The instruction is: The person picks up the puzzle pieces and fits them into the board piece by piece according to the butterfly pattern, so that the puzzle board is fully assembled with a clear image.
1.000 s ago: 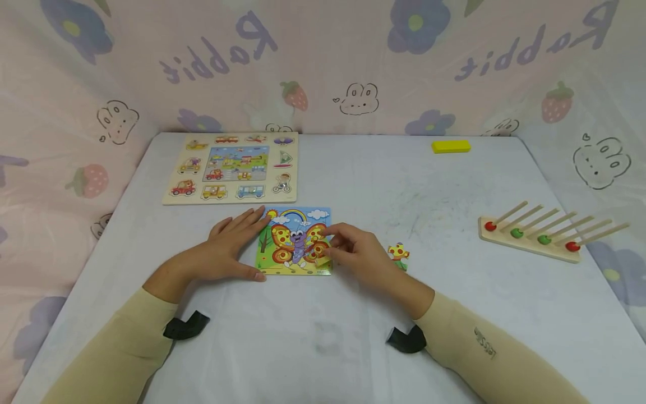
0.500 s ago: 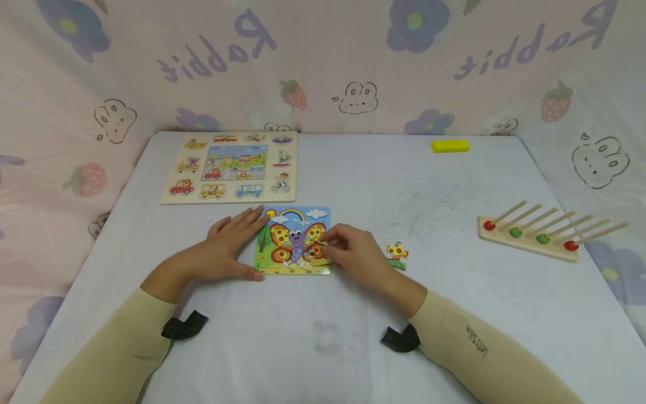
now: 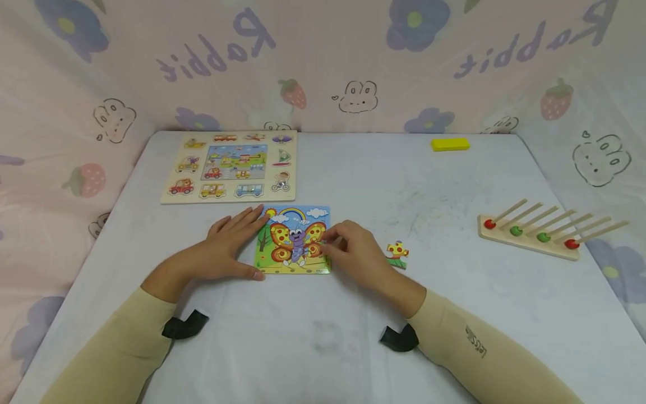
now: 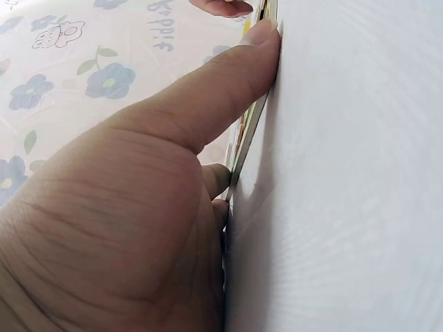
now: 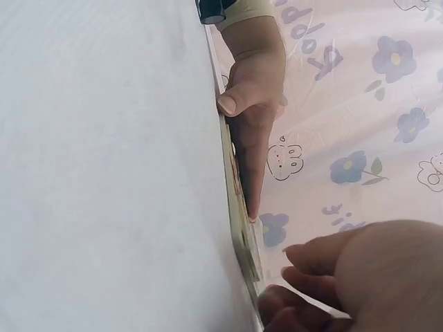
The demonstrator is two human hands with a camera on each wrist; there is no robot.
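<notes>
A butterfly jigsaw puzzle (image 3: 298,221) lies flat on the white table. My left hand (image 3: 222,252) rests spread along its left side, thumb at the lower left corner and fingertips by the upper left. In the left wrist view, the thumb (image 4: 228,83) presses close against the board's thin edge. My right hand (image 3: 358,255) bends its fingers at the right edge, by the lower right wing piece (image 3: 315,251); I cannot tell whether they grip that piece. In the right wrist view, its upper fingertips (image 5: 294,254) stand off the board. A loose puzzle piece (image 3: 397,254) lies right of this hand.
Behind the left hand lies a wooden vehicle puzzle board (image 3: 275,193). A yellow block (image 3: 450,145) is at the far right edge. At the right stands a wooden peg rack (image 3: 527,242) with red and green beads. Patterned cloth (image 3: 323,67) surrounds the table.
The wing piece under my right fingertips, askew on the board before, now lies in line with the picture. The right hand has shifted slightly left; the left hand holds still.
</notes>
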